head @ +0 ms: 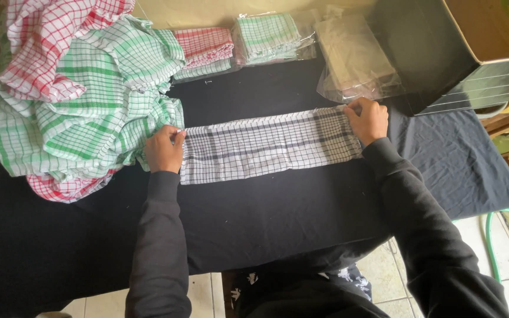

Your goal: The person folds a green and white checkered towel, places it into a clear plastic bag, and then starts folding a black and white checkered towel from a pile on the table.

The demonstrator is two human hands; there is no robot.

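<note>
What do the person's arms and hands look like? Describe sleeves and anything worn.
Both arms wear long, dark charcoal sleeves of soft knit fabric, ending in ribbed cuffs at the wrists. The left hand and right hand are bare: no gloves. No rings, watch or markings can be made out.

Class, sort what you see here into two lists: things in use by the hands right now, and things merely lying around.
In use:
- left hand
- right hand
- grey checked cloth, held at both ends
- black table cover

Lying about:
- heap of green and red checked cloths
- bagged folded cloths
- empty plastic bags
- cardboard box
- green hose
</note>
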